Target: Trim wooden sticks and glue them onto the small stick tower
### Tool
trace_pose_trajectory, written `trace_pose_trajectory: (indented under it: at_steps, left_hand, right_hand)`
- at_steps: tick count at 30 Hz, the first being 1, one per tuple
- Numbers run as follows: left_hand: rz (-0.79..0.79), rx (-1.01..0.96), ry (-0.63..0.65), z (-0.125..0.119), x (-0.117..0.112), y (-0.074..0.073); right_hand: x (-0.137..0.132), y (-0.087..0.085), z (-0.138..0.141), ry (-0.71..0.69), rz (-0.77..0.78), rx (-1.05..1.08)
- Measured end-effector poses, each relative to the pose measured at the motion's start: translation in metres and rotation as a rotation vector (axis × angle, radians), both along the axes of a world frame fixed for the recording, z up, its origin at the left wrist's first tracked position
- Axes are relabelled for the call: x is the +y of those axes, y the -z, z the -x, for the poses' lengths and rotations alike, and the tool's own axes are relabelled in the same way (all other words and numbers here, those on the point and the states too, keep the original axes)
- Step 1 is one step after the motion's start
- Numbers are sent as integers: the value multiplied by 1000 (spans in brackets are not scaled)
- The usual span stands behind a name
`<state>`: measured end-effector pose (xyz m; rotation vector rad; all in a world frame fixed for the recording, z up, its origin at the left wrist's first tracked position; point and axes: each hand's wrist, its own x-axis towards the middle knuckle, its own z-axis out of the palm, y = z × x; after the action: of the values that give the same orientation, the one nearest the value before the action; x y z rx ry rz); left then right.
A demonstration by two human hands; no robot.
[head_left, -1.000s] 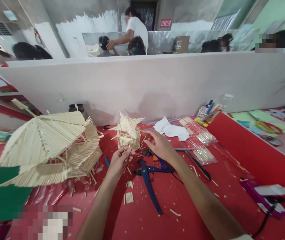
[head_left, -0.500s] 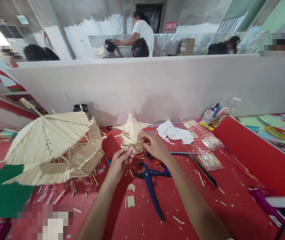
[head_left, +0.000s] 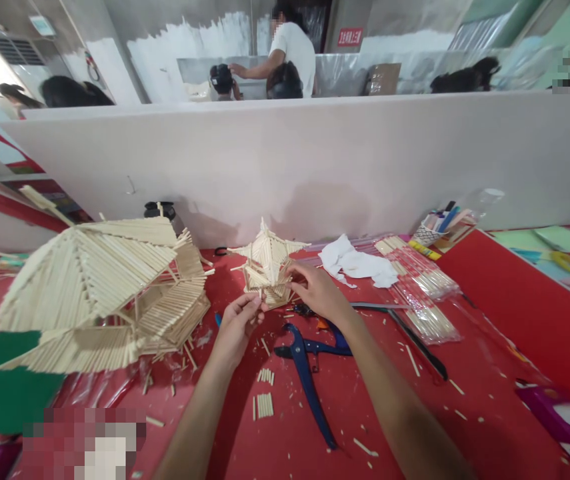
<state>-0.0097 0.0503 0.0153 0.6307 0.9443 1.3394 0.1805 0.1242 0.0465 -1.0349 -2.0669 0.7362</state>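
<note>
A small pavilion model (head_left: 266, 261) made of pale wooden sticks stands on the red table (head_left: 345, 400), just beyond both hands. My left hand (head_left: 237, 325) is closed in a pinch on a short stick at the model's lower front edge. My right hand (head_left: 315, 291) grips the model's right side with curled fingers. Blue-handled cutters (head_left: 306, 368) lie on the table between my forearms.
A much larger stick model (head_left: 99, 293) fills the left. Cut stick pieces (head_left: 263, 404), white tissue (head_left: 357, 264) and bagged skewers (head_left: 422, 290) lie about. A pen holder (head_left: 439, 225) stands against the white partition (head_left: 315, 160). Other people work behind the partition.
My right hand moved left from above the table onto the small model's right side. My left hand stayed pinched at the model's base. The camera shifted slightly.
</note>
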Motion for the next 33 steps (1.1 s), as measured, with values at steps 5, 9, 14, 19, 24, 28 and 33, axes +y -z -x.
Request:
trace_pose_trajectory:
  at_steps: [5,9,14,19,24,28,33]
  left_hand:
    - [13,-13,-26,-1,0,-1]
    - [29,-23,-28,0,1,0]
    - [25,-33,-3,1,2,3]
    - [28,-39,-17,0,3,6]
    - [30,-62,-8,1,3,6]
    - [50,-80,-22,-1,2,2]
    - [76,-98,-32,-5,1,-2]
  right_hand:
    - [-1,-1,0,-9,0,2]
    - [-1,0,0,-8,5,8]
    - [-1,1,-1,-5,12,18]
    - [0,2,-1,-6,20,18]
    - [-1,0,-1,-8,30,21]
    - [-2,-2,0,-5,31,13]
    - [-2,-1,0,-2,30,7]
